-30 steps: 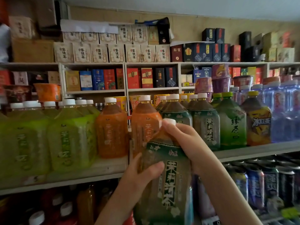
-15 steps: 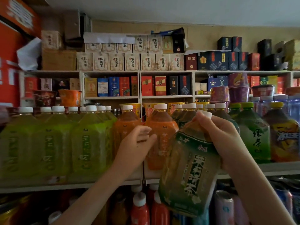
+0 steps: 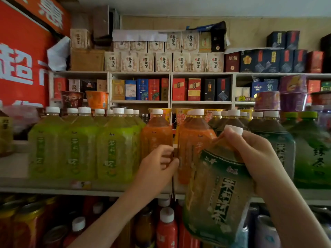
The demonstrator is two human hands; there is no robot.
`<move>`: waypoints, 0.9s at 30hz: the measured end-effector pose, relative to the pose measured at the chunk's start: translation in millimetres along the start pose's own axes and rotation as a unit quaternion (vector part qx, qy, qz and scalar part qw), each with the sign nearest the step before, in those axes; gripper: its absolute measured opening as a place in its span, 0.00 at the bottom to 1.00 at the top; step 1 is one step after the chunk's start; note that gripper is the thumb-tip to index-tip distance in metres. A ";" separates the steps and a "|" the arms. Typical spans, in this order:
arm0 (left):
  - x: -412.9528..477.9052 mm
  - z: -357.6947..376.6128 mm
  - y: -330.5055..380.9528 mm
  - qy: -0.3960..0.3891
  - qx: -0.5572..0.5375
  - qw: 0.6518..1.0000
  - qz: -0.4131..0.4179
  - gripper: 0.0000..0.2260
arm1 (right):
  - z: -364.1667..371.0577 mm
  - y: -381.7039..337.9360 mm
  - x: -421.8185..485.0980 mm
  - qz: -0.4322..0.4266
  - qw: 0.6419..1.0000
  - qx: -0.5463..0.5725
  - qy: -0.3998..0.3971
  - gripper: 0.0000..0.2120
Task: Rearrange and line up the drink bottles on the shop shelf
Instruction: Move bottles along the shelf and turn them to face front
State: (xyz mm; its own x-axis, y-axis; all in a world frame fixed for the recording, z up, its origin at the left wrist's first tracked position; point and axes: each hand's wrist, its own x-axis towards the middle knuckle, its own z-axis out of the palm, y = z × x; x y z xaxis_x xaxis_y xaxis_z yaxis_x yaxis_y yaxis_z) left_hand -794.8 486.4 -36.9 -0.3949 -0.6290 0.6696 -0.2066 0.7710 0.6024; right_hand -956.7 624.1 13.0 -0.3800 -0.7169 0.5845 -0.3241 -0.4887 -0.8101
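right hand [image 3: 250, 154] is wrapped tight round the neck and shoulder of a big clear plastic tea bottle with a dark green label and white cap [image 3: 220, 190], fingers curled just under the cap. the bottle hangs tilted in the air, cap leaning right, out in front of the white shelf edge [image 3: 89, 189], with its base down over the lower tier.

left hand [image 3: 157, 165] is up at the shelf with fingers curled in, right in front of the narrow gap between a left orange bottle [image 3: 155, 138] and a right orange bottle [image 3: 195, 145], both white-capped plastic. whether it has hold of anything there, can't tell. the held bottle covers part of the right orange bottle and sits just beside the left hand, apart from it.

behind the right hand stand more dark green-labelled tea bottles [image 3: 279, 140], packed close. further right there's a green bottle with a green cap [image 3: 313, 158]. left of the orange pair, a tight row of yellow-green bottles with white caps [image 3: 114, 149] fills the shelf. on the tier below are red bottles with white caps [image 3: 166, 228]. behind the row are stacked purple noodle tubs [image 3: 266, 101], higher up rows of cream cartons [image 3: 163, 61], and far left a red banner with white characters [image 3: 21, 59].
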 end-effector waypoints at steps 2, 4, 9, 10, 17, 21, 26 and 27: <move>0.5 -7.1 -6.8 0.042 0.061 0.997 0.018 0.16 | 4.8 1.6 2.1 -0.003 1.000 0.004 -0.012 0.13; 3.0 -15.4 -12.8 0.109 0.157 0.980 0.055 0.17 | 9.7 3.3 3.7 -0.001 1.000 0.012 -0.021 0.13; 7.0 -36.5 -33.4 0.147 0.377 0.907 0.120 0.19 | 22.1 7.7 7.4 -0.011 0.999 0.018 -0.043 0.14; 7.0 -39.7 -37.8 0.137 0.403 0.897 0.115 0.20 | 24.5 8.4 7.8 -0.014 0.999 0.022 -0.047 0.14; -17.5 -41.1 -14.7 0.000 0.092 0.993 0.078 0.25 | 48.6 6.3 16.9 -0.039 0.996 0.032 -0.068 0.15; -29.0 -34.5 8.5 -0.180 -0.130 0.975 -0.020 0.41 | 64.3 -1.0 28.3 -0.057 0.996 0.028 -0.063 0.13; -23.1 -29.6 14.2 -0.059 -0.282 0.953 -0.096 0.34 | 79.3 -12.4 44.9 -0.068 0.994 0.004 -0.085 0.16; -22.8 -29.3 12.8 -0.048 -0.302 0.946 -0.106 0.34 | 81.9 -15.0 48.2 -0.070 0.992 -0.025 -0.103 0.18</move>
State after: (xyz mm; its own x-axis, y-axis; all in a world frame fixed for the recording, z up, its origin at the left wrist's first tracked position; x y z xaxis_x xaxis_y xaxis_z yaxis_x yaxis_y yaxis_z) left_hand -762.2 507.7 -31.7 -0.4880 -0.7286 0.4806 0.2465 0.4132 0.8766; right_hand -899.1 556.2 49.5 -0.1452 -0.7323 0.6653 -0.4066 -0.5689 -0.7149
